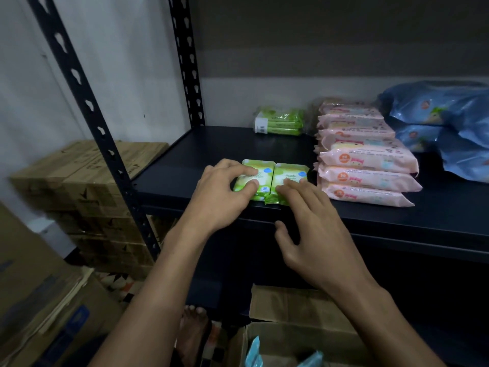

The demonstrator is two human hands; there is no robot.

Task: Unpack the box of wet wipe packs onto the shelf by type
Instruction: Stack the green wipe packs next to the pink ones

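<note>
Two small green wipe packs lie side by side at the front edge of the dark shelf (201, 144). My left hand (225, 192) rests on the left green pack (250, 181), its fingers curved over the top. Fingertips of my right hand (309, 229) touch the near end of the right green pack (289, 178), fingers spread. Further back sits a wrapped bundle of green packs (280, 122). A row of pink packs (367, 160) runs front to back on the right. Beyond them lie blue packs (447, 123). The open cardboard box (296, 337) below holds blue packs (255, 353).
Black slotted uprights (87, 107) frame the shelf's left side. Stacked brown cartons (79, 186) stand left of the rack, with more cardboard (47, 313) at the lower left. A bare foot (193, 329) shows on the floor beside the box.
</note>
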